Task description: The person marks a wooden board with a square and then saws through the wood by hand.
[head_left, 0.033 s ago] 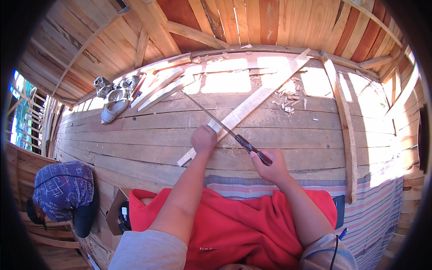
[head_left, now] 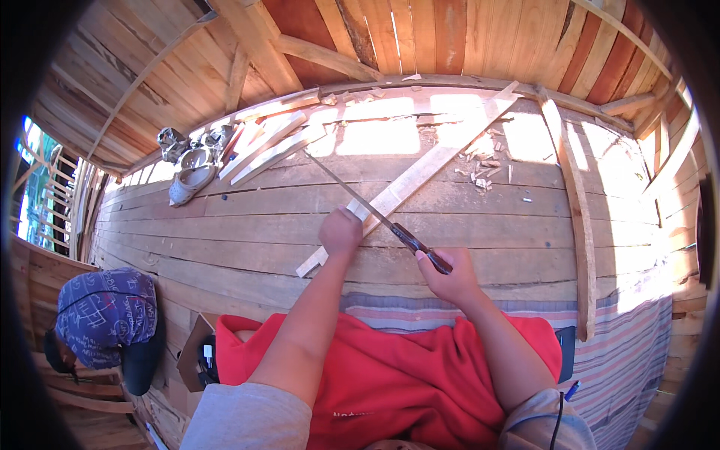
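My left hand is closed over a long pale wooden board, pressing near its close end. The board runs slantwise across the plank floor, away to the far right. My right hand grips the dark brown handle of a handsaw. Its narrow blade lies across the board just right of my left hand, tip pointing far left. The blade shows nearly edge-on, so its teeth and any cut cannot be made out. Part of another pale strip shows beside my left fist.
Small wood offcuts lie right of the board. Grey clogs and several loose strips sit at the far left. A long beam lies at the right, near a striped cloth. Another person crouches at the left.
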`<move>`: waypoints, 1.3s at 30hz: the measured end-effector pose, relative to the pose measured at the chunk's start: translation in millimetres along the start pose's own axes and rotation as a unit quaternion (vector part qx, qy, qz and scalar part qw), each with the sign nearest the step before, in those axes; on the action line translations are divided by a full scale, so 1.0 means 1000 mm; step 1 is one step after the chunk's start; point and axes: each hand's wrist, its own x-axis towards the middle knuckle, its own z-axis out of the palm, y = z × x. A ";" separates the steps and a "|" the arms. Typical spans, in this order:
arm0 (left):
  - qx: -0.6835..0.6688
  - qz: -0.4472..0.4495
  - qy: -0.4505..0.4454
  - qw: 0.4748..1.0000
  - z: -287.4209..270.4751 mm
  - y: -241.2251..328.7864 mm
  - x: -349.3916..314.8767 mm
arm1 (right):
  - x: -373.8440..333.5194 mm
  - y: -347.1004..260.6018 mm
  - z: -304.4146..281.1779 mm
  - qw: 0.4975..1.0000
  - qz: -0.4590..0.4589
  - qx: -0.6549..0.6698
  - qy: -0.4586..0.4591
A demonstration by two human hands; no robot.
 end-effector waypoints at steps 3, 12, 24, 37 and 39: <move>-0.007 0.007 -0.004 1.000 0.003 0.005 -0.001 | 0.013 -0.001 0.012 1.000 0.006 0.016 0.013; -0.001 0.035 -0.010 0.999 0.006 -0.006 -0.003 | 0.003 0.001 -0.021 0.999 -0.004 -0.037 -0.035; -0.003 0.023 -0.019 1.000 0.000 0.008 -0.001 | 0.015 0.000 -0.014 0.999 -0.014 -0.044 -0.025; -0.009 0.007 -0.030 0.999 -0.002 0.008 0.006 | 0.030 -0.004 -0.002 0.999 0.007 -0.006 -0.047; -0.011 0.000 -0.025 1.000 0.001 0.008 0.006 | 0.028 -0.002 -0.005 0.999 0.002 -0.010 -0.033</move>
